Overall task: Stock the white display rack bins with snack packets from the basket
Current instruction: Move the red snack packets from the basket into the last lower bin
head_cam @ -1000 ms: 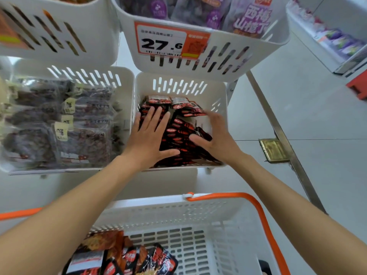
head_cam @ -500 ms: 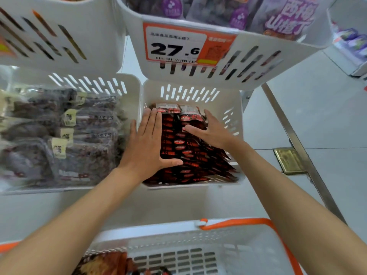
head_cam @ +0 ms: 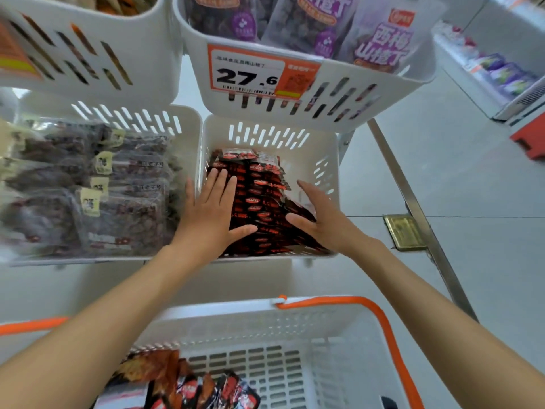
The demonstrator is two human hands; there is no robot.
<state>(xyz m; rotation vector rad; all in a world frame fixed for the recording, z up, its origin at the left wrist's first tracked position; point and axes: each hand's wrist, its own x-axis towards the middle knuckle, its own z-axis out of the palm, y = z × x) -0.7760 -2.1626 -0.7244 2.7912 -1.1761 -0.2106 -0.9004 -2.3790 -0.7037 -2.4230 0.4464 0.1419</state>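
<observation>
Left hand (head_cam: 211, 214) is lying flat on the left half of the stack (head_cam: 259, 202) of red packets in the lower right bin (head_cam: 306, 154), fingers straight, thumb spread, pressing down. Right hand (head_cam: 321, 222) is standing on edge against the stack's right flank, fingers extended, palm facing inward, gripping nothing that can be seen. Both hands are thus bracketing the stack, which is filling the left and middle of the bin, while a strip by the right wall is showing bare toward the back. The stack's long axis is running from the bin's front lip toward the slotted back wall, roughly parallel to both sets of fingers. The individual packets are lying crosswise to it, overlapping like shingles. Judgement: the stack is being squared up, and the coming move is likely calling for a reach down to the basket (head_cam: 230, 311). That basket is sitting below the bin, nearer the person, with the loose packets (head_cam: 188, 388) bunched at its near left, partly hidden beneath the left forearm. They are lying back and down from both hands and closer to the left one; the right hand would be crossing the basket's bare floor to reach them. Risk: lifting either hand abruptly may be letting the leaning right-side packets slide into the bare strip.
</observation>
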